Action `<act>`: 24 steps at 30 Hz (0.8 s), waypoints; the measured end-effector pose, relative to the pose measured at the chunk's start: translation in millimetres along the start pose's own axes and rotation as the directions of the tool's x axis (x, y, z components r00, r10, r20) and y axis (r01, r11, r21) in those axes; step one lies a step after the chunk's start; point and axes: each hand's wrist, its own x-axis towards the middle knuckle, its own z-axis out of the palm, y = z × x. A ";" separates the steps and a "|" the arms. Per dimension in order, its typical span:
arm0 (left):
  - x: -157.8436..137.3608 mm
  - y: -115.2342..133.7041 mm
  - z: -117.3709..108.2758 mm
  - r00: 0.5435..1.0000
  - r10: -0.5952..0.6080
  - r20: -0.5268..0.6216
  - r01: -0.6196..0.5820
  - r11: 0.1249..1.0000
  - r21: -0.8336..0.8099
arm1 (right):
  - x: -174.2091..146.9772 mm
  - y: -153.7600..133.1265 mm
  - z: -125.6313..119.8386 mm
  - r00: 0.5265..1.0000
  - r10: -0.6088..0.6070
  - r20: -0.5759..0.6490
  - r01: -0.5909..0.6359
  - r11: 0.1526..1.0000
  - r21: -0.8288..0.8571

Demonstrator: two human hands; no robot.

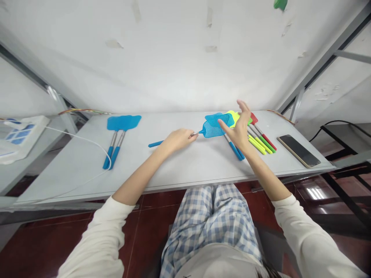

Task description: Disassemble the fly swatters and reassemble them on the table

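Observation:
My left hand (180, 139) is closed around the metal shaft of a blue fly swatter (213, 129), whose blue handle end sticks out to the left and whose mesh head points right. Fingers spread, my right hand (240, 129) is held at the right end of that mesh head; whether it touches the mesh I cannot tell. Partly behind the hand lie more blue fly swatters (235, 150), and beside them yellow fly swatters (256, 143), a green one (268, 143) and a red one (269, 141). At the left rest two blue fly swatters (124, 122) with heads overlapping.
A smartphone (299, 150) lies at the table's right end. A white cable (84, 138) crosses the left part of the grey table (174, 170). A white and blue device (23, 135) stands at far left. Metal frame posts (59, 102) flank the table, and a wall (179, 77) stands behind.

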 end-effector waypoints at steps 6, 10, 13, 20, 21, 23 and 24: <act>13.8 13.6 3.7 0.996 0.011 -0.086 -0.001 0.994 0.111 | -3.2 -15.3 13.3 0.866 -0.428 0.257 0.477 0.863 -0.169; 17.2 19.6 7.0 0.998 0.050 -0.031 -0.046 0.991 0.122 | 1.8 -0.7 20.7 0.821 -0.493 0.287 0.549 0.819 -0.166; 17.5 17.0 5.0 0.996 0.090 0.005 -0.089 0.984 0.156 | 5.1 14.6 15.8 0.788 -0.522 0.326 0.595 0.782 -0.186; -15.6 -58.1 -16.1 1.000 -0.008 0.020 0.002 0.957 0.292 | 8.8 92.2 -47.9 0.919 -0.239 0.314 0.341 0.882 -0.327; -21.7 -71.4 -17.0 1.000 -0.020 0.021 0.013 0.950 0.312 | 8.0 101.7 -56.3 0.921 -0.208 0.331 0.322 0.883 -0.341; -30.0 -88.5 -16.0 0.999 -0.037 0.018 0.029 0.940 0.340 | 6.1 108.0 -63.9 0.928 -0.181 0.327 0.299 0.884 -0.360; -31.8 -90.8 -14.6 0.999 -0.042 0.007 0.037 0.938 0.345 | 5.2 103.7 -62.5 0.935 -0.183 0.304 0.292 0.884 -0.365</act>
